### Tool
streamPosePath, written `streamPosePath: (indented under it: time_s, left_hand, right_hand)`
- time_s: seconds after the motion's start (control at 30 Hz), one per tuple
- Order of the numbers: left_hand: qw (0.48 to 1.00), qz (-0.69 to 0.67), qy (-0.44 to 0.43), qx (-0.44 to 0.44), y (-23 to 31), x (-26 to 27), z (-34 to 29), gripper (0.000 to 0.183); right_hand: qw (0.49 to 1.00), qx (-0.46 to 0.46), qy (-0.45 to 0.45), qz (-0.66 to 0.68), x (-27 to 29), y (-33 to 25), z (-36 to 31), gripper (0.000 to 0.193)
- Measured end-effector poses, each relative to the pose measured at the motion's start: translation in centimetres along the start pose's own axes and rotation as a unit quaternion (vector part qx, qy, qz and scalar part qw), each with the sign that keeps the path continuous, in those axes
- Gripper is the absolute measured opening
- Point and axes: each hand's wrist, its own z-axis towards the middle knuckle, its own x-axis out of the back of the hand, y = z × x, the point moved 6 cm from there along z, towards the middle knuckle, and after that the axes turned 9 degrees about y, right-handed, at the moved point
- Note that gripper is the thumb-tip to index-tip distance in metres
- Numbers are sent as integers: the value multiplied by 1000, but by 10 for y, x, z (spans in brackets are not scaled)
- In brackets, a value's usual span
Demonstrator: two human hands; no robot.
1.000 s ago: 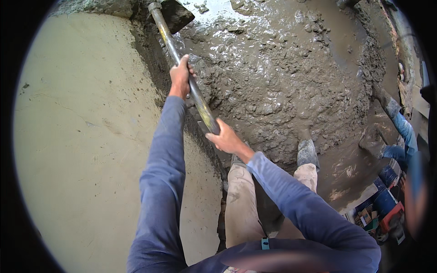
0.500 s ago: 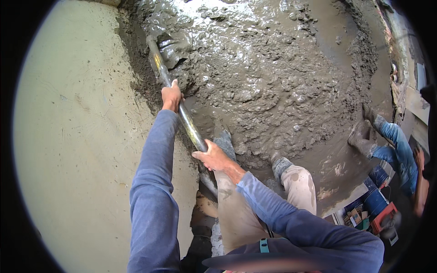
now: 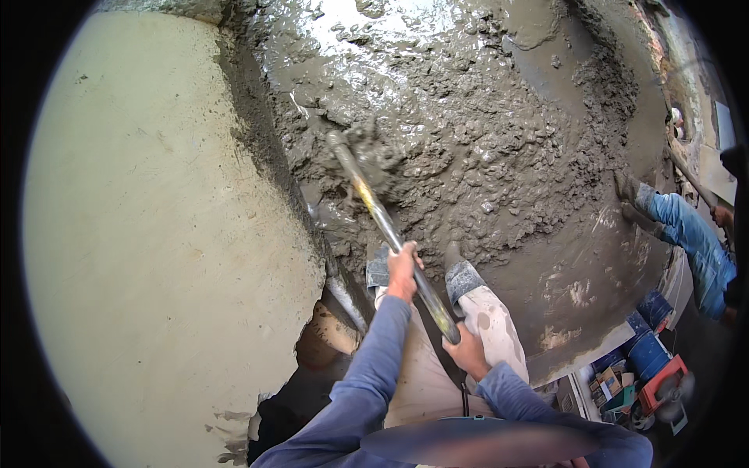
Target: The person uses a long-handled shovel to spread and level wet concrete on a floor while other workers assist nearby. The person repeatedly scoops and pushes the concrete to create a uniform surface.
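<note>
The left hand (image 3: 402,273) is closed around the middle of one long handle (image 3: 370,199), the right hand (image 3: 470,353) around its near end; the far end meets churned mud (image 3: 484,148) near the mud's left side. Two boots (image 3: 463,279) stand in it. One pale slab (image 3: 172,234) lines that side, its right edge ragged. Mud spreads broadly rightward to one co-worker (image 3: 688,226); beyond its lower-right edge are at least two blue drums (image 3: 649,355).

Lumpy wet mud (image 3: 484,156) with a glossy sheen, smooth shiny handle (image 3: 382,221) of metallic look (patchily coated), mostly smooth matt pale surface (image 3: 172,234), soft cloth sleeves (image 3: 376,351), stained matt cloth trousers (image 3: 499,331)
</note>
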Motion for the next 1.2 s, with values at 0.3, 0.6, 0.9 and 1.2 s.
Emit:
streamPosePath:
  time_s: [0.3, 0.6, 0.9, 1.2]
  left_hand:
    - [979, 2, -36, -199, 197, 12, 57, 27]
    - [928, 236, 81, -277, 483, 39, 308, 44]
    - [859, 407, 170, -259, 285, 135, 259, 49]
    - [949, 303, 81, -38, 136, 112, 167, 34]
  right_hand:
    - [970, 185, -18, 158, -80, -136, 104, 62]
    - [866, 108, -245, 423, -187, -434, 254, 33]
    - [861, -66, -307, 400, -231, -301, 113, 42]
    - [813, -122, -306, 480, -104, -204, 21, 23]
